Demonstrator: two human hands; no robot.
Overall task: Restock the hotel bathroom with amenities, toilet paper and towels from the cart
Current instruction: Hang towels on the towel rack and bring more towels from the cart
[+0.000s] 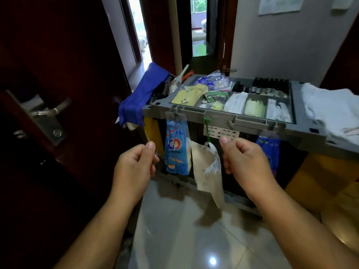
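Observation:
The housekeeping cart (250, 121) stands ahead of me with a grey compartment tray on top. The tray holds yellow packets (187, 96), green sachets (215, 96), white wrapped items (236, 102) and small dark bottles (269, 87). White towels (328, 107) are piled on the cart's right end. My left hand (134, 166) and my right hand (246, 164) are raised side by side just in front of the cart's near edge. On both hands the fingers are curled and the thumb lies on top, and I see nothing in either. No toilet paper is in view.
A blue packet (175, 150), a beige cloth with a white bag (208, 169) and another blue bag (269, 150) hang from the cart's front hooks. A blue cloth (139, 101) drapes over its left end. A dark door with a metal handle (50, 111) is at my left. The floor is glossy tile.

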